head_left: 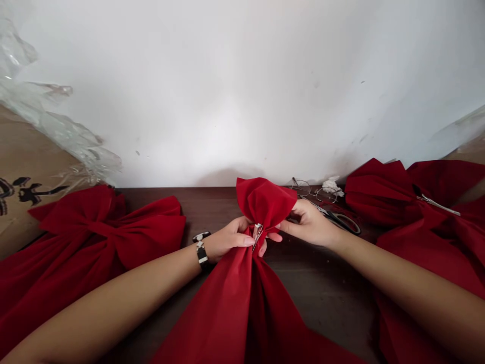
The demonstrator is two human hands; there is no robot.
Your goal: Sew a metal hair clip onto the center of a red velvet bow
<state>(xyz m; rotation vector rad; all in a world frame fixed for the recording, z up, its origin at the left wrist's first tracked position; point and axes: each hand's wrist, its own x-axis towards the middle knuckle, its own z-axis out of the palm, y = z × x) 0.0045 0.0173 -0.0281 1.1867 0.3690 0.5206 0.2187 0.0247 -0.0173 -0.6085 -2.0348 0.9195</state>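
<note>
A red fabric bow [265, 202] is bunched at its middle between my two hands, its long tails [223, 303] hanging down toward me. My left hand [232, 236], a dark watch-like band on its wrist, is closed around the gathered neck, the thumb lying in front. At that neck sits a small shiny silvery piece [257, 232], perhaps a clip or tie; its exact kind is unclear. My right hand [312, 225] pinches the fabric at the right side of the gather, with part of its fingers hidden behind the cloth.
Another red bow [98, 227] lies at left beside a cardboard box [22, 187] and clear plastic wrap [68, 126]. More red fabric [382, 194] with a silver strip [439, 205] lies at right. Scissors [346, 222], eyeglasses [303, 187] and crumpled tissue [332, 186] rest by the white wall [227, 91].
</note>
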